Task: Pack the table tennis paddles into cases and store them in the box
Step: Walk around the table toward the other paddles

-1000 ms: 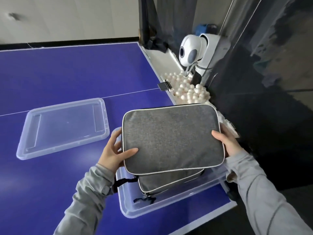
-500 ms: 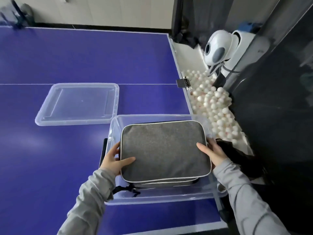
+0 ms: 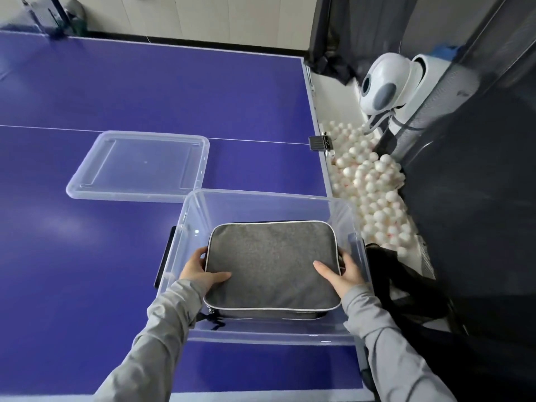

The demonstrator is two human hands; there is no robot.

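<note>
A grey paddle case (image 3: 272, 264) with white piping lies flat inside the clear plastic box (image 3: 261, 198) at the near right of the blue table. It rests on a second case, of which only a thin edge (image 3: 301, 314) shows beneath. My left hand (image 3: 200, 271) grips the top case's left edge, thumb on top. My right hand (image 3: 340, 272) grips its right edge the same way. No paddles are in view.
The box's clear lid (image 3: 139, 165) lies flat on the table to the far left of the box. Many white balls (image 3: 374, 187) fill a tray beyond the table's right edge, below a white ball machine (image 3: 383, 82). Black netting (image 3: 406, 285) hangs at the right.
The top case has been lowered from above the box into it, onto the other case. Both hands went down with it and still hold its edges.
</note>
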